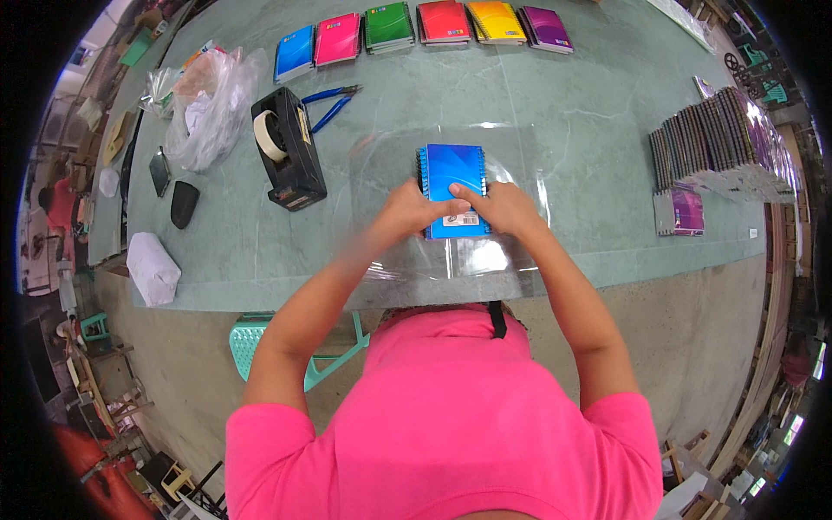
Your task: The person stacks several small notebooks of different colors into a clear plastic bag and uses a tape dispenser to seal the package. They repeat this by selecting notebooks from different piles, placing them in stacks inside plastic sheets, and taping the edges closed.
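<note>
A blue spiral notebook [455,165] lies on a clear plastic sheet [381,165] in front of me, its wire coils showing along the left edge. There seems to be more than one notebook in the stack, with coils on the right edge too. My left hand [414,211] grips its left side, thumb laid across the cover. On the opposite side my right hand [507,208] is wrapped round the edge, its thumb also on the cover. A barcode label shows below the thumbs. The fingers under the edges are hidden.
Notebooks in several colours, among them a green one [388,26], line the far edge. To the left are a black tape dispenser [299,160], blue-handled pliers [331,106], and a plastic bag [208,121]. A tall notebook stack [719,143] stands at right. A green stool [251,342] is below.
</note>
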Demonstrator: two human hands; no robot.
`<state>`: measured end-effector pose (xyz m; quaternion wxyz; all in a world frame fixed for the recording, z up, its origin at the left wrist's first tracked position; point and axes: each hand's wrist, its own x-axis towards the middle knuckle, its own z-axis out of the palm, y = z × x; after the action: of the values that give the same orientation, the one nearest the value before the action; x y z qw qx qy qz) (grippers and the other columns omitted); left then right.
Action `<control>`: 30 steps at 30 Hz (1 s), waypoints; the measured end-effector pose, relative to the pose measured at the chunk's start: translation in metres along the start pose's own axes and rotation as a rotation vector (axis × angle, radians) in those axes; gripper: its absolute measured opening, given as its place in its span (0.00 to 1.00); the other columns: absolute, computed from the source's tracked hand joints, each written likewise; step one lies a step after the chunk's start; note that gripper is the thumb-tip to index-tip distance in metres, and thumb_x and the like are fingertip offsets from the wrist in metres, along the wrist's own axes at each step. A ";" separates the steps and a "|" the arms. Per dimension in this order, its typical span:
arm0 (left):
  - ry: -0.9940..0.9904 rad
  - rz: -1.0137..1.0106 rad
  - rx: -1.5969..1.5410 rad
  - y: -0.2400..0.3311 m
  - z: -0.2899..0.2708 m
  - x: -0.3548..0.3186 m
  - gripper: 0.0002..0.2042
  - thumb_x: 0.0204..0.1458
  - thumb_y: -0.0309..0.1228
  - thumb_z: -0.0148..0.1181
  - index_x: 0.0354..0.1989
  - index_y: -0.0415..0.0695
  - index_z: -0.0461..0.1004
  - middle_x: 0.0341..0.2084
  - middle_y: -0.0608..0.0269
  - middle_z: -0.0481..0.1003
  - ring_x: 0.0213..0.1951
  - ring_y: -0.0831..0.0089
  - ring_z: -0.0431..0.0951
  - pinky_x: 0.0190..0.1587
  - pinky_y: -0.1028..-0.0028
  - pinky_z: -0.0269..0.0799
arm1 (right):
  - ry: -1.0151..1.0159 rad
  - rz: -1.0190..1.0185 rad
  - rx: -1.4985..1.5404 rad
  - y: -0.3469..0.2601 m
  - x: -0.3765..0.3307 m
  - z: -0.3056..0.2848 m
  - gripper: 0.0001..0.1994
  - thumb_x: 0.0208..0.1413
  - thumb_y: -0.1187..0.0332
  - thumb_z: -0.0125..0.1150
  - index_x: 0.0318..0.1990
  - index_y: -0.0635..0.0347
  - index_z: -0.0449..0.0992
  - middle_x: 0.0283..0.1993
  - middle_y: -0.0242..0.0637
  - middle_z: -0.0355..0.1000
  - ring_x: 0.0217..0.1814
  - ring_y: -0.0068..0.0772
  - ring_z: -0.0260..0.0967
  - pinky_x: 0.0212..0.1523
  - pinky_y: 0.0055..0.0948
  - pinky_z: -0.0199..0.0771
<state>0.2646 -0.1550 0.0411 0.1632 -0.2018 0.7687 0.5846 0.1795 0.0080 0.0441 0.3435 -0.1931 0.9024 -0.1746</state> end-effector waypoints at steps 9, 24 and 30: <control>0.155 -0.015 0.042 -0.013 0.002 -0.017 0.36 0.46 0.60 0.55 0.46 0.33 0.66 0.30 0.52 0.75 0.29 0.67 0.78 0.27 0.71 0.75 | -0.061 0.003 0.123 0.005 0.004 0.001 0.42 0.40 0.25 0.42 0.20 0.64 0.76 0.15 0.41 0.70 0.23 0.38 0.73 0.26 0.32 0.70; 0.366 0.845 0.665 -0.030 0.162 -0.009 0.09 0.45 0.35 0.60 0.25 0.44 0.69 0.23 0.61 0.68 0.32 0.63 0.68 0.34 0.66 0.61 | 0.331 -0.133 0.516 0.101 -0.039 -0.067 0.31 0.56 0.40 0.44 0.27 0.67 0.73 0.23 0.39 0.72 0.24 0.26 0.69 0.26 0.23 0.68; 0.376 0.820 0.566 -0.033 0.161 -0.006 0.06 0.47 0.32 0.58 0.25 0.44 0.70 0.23 0.61 0.69 0.32 0.62 0.68 0.34 0.65 0.61 | 0.024 0.086 0.655 0.161 -0.079 -0.030 0.26 0.57 0.46 0.48 0.30 0.66 0.75 0.25 0.38 0.73 0.27 0.26 0.71 0.29 0.23 0.70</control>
<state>0.2891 -0.0065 -0.0261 -0.1712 0.0660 0.9282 0.3237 0.1766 0.1902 0.0369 0.3837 -0.0320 0.8096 -0.4431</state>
